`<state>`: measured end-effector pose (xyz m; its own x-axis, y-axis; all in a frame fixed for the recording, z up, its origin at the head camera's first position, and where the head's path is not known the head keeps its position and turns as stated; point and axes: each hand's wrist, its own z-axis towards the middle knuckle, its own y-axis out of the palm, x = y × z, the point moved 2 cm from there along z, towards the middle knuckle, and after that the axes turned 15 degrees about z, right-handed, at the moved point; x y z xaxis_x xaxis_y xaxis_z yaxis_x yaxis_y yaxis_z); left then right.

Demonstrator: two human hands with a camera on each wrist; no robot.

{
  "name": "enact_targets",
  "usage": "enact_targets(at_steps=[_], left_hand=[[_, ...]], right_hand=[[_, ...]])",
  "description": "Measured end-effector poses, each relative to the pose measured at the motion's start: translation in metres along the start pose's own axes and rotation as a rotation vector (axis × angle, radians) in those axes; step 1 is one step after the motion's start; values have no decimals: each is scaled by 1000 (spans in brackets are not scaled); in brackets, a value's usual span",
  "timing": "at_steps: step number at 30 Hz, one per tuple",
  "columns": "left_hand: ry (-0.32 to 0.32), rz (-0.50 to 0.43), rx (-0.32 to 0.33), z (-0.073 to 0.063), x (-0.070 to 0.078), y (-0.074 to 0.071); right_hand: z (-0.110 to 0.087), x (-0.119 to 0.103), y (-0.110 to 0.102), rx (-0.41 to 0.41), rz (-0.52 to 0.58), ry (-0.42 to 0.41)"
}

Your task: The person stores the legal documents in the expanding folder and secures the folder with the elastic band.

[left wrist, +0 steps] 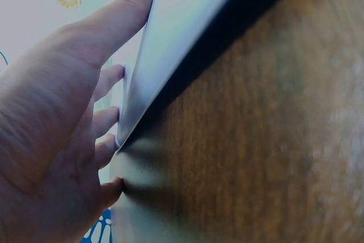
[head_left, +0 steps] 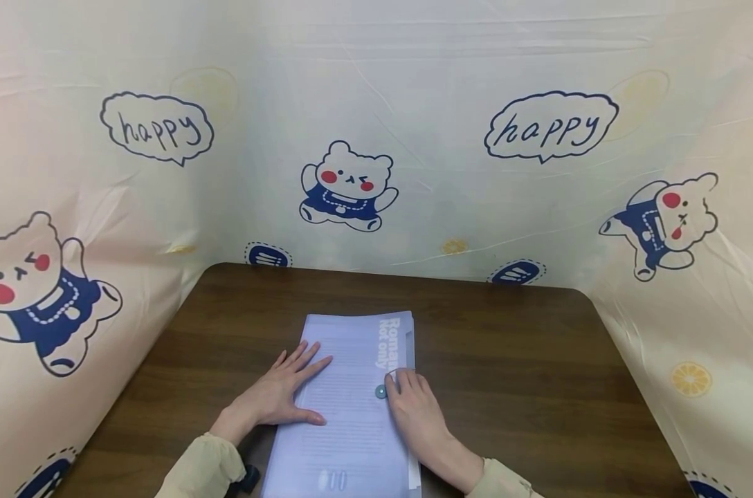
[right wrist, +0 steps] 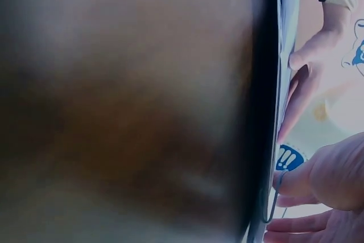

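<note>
A translucent lilac document folder [head_left: 345,429] with pale print lies lengthwise on the brown table. My left hand [head_left: 286,391] rests on its left side, fingers spread and thumb across the cover. In the left wrist view the thumb [left wrist: 122,18] lies on the folder's face, and a fingertip reaches the table beside its edge. Near the right edge sits a round blue-green button [head_left: 380,391]. My right hand [head_left: 418,408] is right beside this button, thumb and index finger close together. They pinch a thin blue-grey cord [right wrist: 265,206], which loops at the folder's edge.
The wooden table [head_left: 507,360] extends on both sides of the folder. A pale curtain [head_left: 439,104] with printed bears surrounds it at the back and sides. White sheets [head_left: 414,474] show along the folder's right edge. A dark band [head_left: 249,478] is near the left sleeve.
</note>
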<state>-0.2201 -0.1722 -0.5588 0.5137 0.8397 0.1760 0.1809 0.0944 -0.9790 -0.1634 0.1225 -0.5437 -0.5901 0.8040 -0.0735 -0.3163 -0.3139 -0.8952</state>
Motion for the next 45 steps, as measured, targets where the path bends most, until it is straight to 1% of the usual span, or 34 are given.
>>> enact_targets(at_steps=[6, 12, 15, 22, 24, 29, 32, 35, 38, 41, 45], left_hand=[[8, 5, 9, 0, 2, -2], [12, 5, 14, 0, 3, -3], [14, 6, 15, 0, 3, -3], [19, 11, 22, -1, 1, -2], [20, 13, 26, 0, 1, -2], [22, 16, 27, 0, 1, -1], [20, 14, 27, -1, 0, -1], [16, 13, 29, -3, -1, 0], [24, 11, 38, -2, 1, -1], [28, 10, 41, 0, 1, 0], [15, 15, 27, 0, 1, 1]], right_hand=[[10, -6, 6, 11, -90, -23], [16, -13, 12, -35, -161, -42], [19, -15, 14, -46, -171, -54], [25, -24, 13, -27, -167, -105], [26, -25, 12, -48, -177, -110], [30, -26, 7, -146, -192, -110], [32, -28, 5, -206, -143, -121], [34, -34, 6, -289, -40, -149], [37, -42, 9, -359, 44, -157], [38, -46, 13, -370, 71, -132], [35, -41, 16, -345, 88, -104]])
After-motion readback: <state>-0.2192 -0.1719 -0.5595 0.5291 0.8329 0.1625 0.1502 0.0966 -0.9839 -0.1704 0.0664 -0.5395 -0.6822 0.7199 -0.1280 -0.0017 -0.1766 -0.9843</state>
